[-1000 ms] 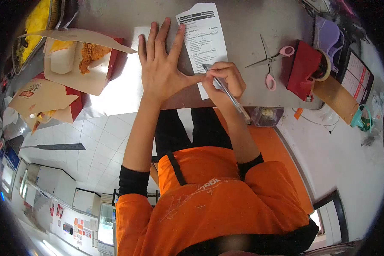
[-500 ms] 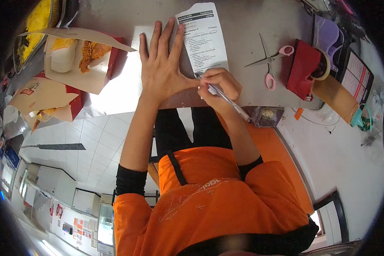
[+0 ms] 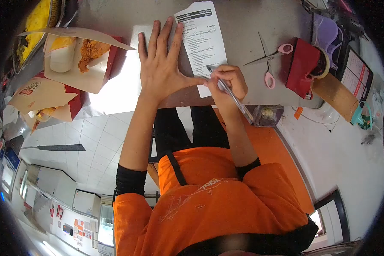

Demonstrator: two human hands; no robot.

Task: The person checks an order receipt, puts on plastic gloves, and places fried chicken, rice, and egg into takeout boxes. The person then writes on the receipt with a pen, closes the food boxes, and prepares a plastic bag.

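nearest: one orange shirt (image 3: 217, 209), black cuffs at the forearms.
next: one steel-grey table (image 3: 251, 94), with a clear packet (image 3: 268, 114) at its front edge (contents pale, too small to name).
item: right hand (image 3: 229, 83), fingers closed round one clear-barrelled pen (image 3: 234, 100), held tilted, tip at the printed lines of the receipt.
item: left hand (image 3: 161, 70), palm down, fingers spread wide, thumb over the receipt's lower part, index fingertip at its left edge. hands close together, thumb tip just beside the right fingers.
item: one long white receipt (image 3: 202, 49), flat on the table between and beyond the hands, upper end torn.
to the right: one pair of pink-handled scissors (image 3: 269, 80), blades parted; beside it, one red tape dispenser (image 3: 302, 70) with a tape roll (image 3: 322, 65).
to the left: one opened box (image 3: 42, 94); beyond it, one larger box (image 3: 94, 82) holding fried chicken (image 3: 89, 53) and a pale wrapped item (image 3: 63, 59).
far left: one tray (image 3: 52, 26) of yellow food (image 3: 35, 26).
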